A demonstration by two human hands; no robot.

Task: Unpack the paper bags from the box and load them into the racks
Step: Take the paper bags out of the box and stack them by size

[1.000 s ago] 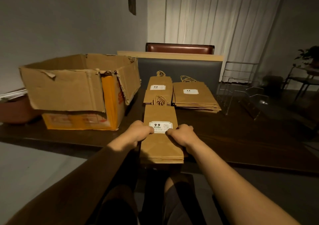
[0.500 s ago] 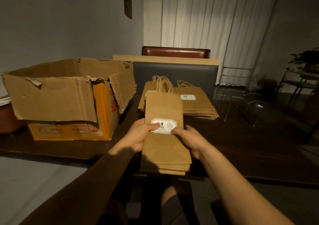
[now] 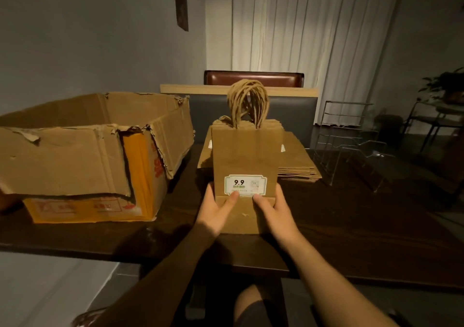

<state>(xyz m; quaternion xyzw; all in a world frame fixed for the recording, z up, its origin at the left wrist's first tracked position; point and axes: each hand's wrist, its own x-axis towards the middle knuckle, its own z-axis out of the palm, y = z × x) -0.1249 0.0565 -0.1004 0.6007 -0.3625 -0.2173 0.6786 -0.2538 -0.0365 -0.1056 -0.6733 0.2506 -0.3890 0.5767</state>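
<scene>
Our left hand point(image 3: 216, 208) and right hand point(image 3: 272, 210) grip a bundle of brown paper bags point(image 3: 246, 158) from either side near its bottom edge, each thumb pressed flat on the front face just under the white "9.9" label point(image 3: 245, 185), the other fingers hidden behind the stack. We hold the bundle upright, its lower edge at or just above the dark wooden table point(image 3: 351, 226); we cannot tell whether it touches. The twisted paper handles point(image 3: 247, 105) stand up in a loop at the top.

Directly behind the bundle, more flat paper bags point(image 3: 298, 161) lie stacked on the table, their edges showing on both sides of it. To the left sits the open cardboard box point(image 3: 82, 156), its torn flaps folded outward and its orange printed side facing us. To the right, past the flat stacks, the clear racks point(image 3: 351, 148) stand on the table. Beyond the table's far edge we see a brown chair back point(image 3: 253, 78), and behind it a pale curtain point(image 3: 313, 25).
</scene>
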